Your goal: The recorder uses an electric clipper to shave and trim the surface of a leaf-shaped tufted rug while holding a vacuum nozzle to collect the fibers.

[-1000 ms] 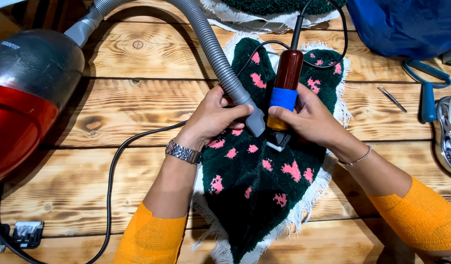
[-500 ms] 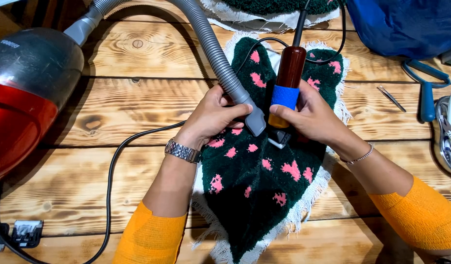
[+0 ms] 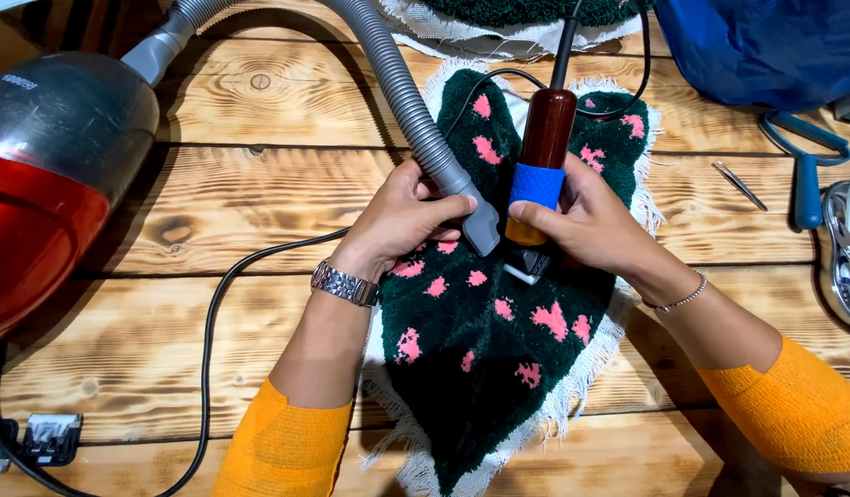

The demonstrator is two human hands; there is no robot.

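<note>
My left hand (image 3: 402, 216) grips the stiff vac hose nozzle (image 3: 480, 225), right hand (image 3: 586, 221) wraps the trimmer (image 3: 540, 175) at its grippy blue band; tufted rug (image 3: 498, 322) seems soft, floppy.

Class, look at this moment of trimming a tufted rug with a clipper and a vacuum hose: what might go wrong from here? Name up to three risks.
1. The clipper in the right hand works close to the left hand fingertips, so a slip might nick them.
2. The vacuum nozzle sits beside the blade and could knock it, gouging the dark green rug.
3. The clipper's black cord lies across the rug and might snag.
</note>
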